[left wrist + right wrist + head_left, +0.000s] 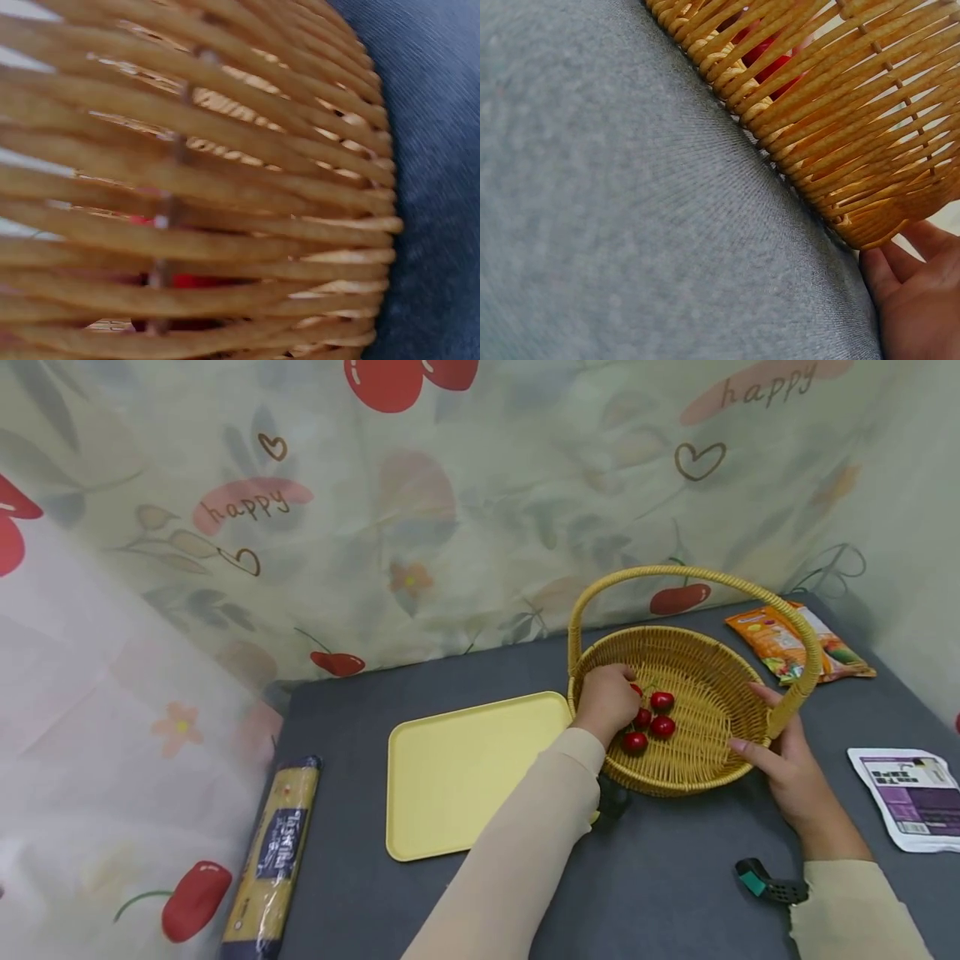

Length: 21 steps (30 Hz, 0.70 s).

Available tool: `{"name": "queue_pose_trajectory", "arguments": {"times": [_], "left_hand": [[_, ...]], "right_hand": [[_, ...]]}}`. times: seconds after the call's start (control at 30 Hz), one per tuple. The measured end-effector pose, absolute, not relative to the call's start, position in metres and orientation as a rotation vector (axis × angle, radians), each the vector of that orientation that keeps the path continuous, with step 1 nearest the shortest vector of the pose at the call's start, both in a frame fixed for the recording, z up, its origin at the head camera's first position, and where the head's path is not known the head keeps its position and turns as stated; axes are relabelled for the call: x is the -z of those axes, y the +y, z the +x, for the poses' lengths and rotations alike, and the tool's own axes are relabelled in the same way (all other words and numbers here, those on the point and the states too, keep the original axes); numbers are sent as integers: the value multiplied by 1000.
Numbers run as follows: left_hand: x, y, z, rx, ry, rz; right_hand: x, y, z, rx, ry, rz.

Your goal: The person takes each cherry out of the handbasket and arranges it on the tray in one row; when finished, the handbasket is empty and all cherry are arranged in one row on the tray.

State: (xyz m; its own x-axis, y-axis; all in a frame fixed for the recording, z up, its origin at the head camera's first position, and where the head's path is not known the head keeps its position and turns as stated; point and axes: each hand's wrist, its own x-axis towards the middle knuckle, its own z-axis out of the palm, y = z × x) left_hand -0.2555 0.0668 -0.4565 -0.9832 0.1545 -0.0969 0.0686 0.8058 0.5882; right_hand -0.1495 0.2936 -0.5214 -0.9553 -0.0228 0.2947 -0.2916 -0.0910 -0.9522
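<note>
Right then, my left hand (606, 702) was down inside the wicker basket (697, 760), fingers curled over the cherries (654, 720) at the left of the pile; whether they actually pinched one I could not tell, since the back of the hand hid the fingertips. My right hand (783, 760) sat at the basket's right side, fingers straight and spread against the outer rim, just below where the handle (675, 575) joined the wall. In the right wrist view those fingers (911, 277) showed under the woven edge (840, 120), touching it, with red fruit (769, 56) visible through the slats. The left wrist view was mostly blurred weave (225, 172) with a bit of red (191, 281) showing through the gaps.

Several red cherries lay loose near the middle of the basket floor, close together, just right of my left hand. The basket stood upright on the grey desk (675, 877), its arched handle running over the top.

Just left of the basket, touching or nearly so, lay a yellow tray (465, 777), flat on the desk. Further left, at the desk's edge, lay a long pack of spaghetti (276, 856). Behind the basket to the right lay an orange snack bag (795, 643). Well to the right of my right hand lay a white and purple pouch (911, 797). Wrist camera straps (768, 885) showed at my cuffs. A cherry-print curtain (375, 510) hung behind it all.
</note>
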Motion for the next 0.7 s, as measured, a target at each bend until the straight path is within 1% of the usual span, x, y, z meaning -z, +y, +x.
{"name": "queue_pose_trajectory", "arguments": {"times": [0.1,0.2,0.4,0.57,0.7], "left_hand": [[459,69,-256,-783,2907,251],[460,71,-256,-784,2913,261],[460,70,-256,-1058,2862,225],[456,65,-253,-1319,2817,289],[453,59,-249,-1632,2711,364]], "right_hand": [[523,295,-149,-2165,-1976,355],[524,296,-148,-2164,-1973,352],[523,296,-147,-2148,-1993,341],[521,296,-148,-2151,-2004,341],[521,295,-149,-2154,-2011,349]]}}
